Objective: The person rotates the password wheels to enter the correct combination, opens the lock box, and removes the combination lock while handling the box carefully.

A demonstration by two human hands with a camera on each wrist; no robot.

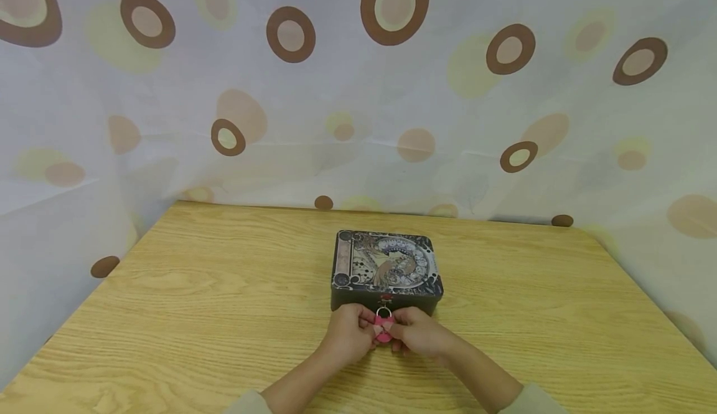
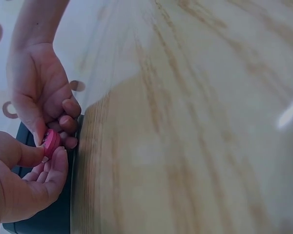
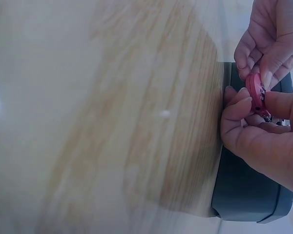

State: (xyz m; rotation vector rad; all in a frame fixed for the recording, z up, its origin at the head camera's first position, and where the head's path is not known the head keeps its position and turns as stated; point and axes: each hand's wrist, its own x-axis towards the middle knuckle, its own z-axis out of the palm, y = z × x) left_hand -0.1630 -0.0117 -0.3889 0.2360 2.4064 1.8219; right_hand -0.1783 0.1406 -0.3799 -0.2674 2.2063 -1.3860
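A pink padlock (image 1: 383,334) with a silver shackle is at the front of a dark box (image 1: 386,263) with an ornate picture on its lid. The shackle stands just below a red-marked clasp (image 1: 386,299) on the box front. My left hand (image 1: 350,334) pinches the padlock's left side between thumb and fingers. From the other side my right hand (image 1: 421,334) pinches it too, both thumbs resting on its face. In the left wrist view the padlock (image 2: 51,142) shows edge-on between the two hands. The right wrist view shows dark marks on the padlock's (image 3: 255,92) face.
The box stands on a wood-grain table (image 1: 224,314). Behind and on both sides hangs a pale cloth (image 1: 347,90) patterned with brown and yellow circles. It meets the table's back edge.
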